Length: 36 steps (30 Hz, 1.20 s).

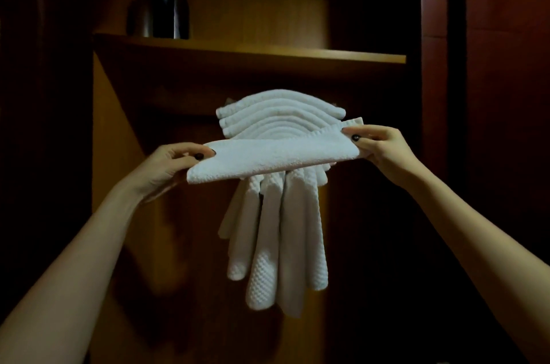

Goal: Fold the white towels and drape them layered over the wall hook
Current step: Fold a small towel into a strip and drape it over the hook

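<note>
Two hands hold one folded towel (268,158) out flat. The left hand (169,167) pinches its left end and the right hand (384,146) pinches its right end, fingers curled on the cloth. Just behind it, several hung towels (279,116) lie in layers over the hook, which is hidden under them. Most of the job looks done, but this towel is not on top yet. Farther back is a wooden shelf (268,49) with a dark bottle (169,9).

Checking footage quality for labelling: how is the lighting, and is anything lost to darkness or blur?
Head view: dim, underexposed; held towel, hung towels, left hand and right hand read clearly; dark vessel on the shelf is murky.
</note>
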Tool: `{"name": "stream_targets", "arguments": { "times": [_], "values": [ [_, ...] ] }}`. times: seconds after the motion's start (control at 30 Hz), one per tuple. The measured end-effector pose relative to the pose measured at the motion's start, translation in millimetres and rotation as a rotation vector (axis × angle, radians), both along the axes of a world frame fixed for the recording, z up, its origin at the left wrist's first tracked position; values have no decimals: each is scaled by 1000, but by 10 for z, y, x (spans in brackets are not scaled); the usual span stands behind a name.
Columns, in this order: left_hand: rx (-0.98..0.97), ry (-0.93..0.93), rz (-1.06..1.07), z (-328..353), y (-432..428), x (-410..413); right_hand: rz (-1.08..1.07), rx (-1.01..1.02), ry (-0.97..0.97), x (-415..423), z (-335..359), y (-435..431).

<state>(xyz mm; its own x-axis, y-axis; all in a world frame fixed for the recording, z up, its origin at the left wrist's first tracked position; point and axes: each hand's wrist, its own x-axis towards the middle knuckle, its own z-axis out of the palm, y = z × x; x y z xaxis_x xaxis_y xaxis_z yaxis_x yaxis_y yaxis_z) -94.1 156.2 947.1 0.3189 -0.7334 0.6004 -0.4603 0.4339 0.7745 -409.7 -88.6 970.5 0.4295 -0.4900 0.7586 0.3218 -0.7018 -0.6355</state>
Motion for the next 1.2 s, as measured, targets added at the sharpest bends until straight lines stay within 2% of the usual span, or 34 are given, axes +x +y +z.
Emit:
{"name": "stream_targets", "arguments": {
  "times": [0.13, 0.4, 0.53, 0.73, 1.0, 1.2],
  "values": [
    [-63, -44, 37, 315, -178, 146, 57, -20, -3, 127, 319, -210],
    [-118, -12, -40, 828, -407, 224, 188, 41, -66, 301, 774, -537],
    [-113, -53, 19, 946, -523, 343, 212, 64, -55, 457, 886, -644],
    [-314, -86, 10, 1113, -717, 396, 317, 64, -164, 538, 1049, -694],
    [-385, 84, 11, 1369, -1130, 424, 423, 130, -188, 675, 1222, -968],
    [-299, 207, 55, 1440, -1463, 557, 411, 200, -95, 843, 1299, -1358]
  ]
}}
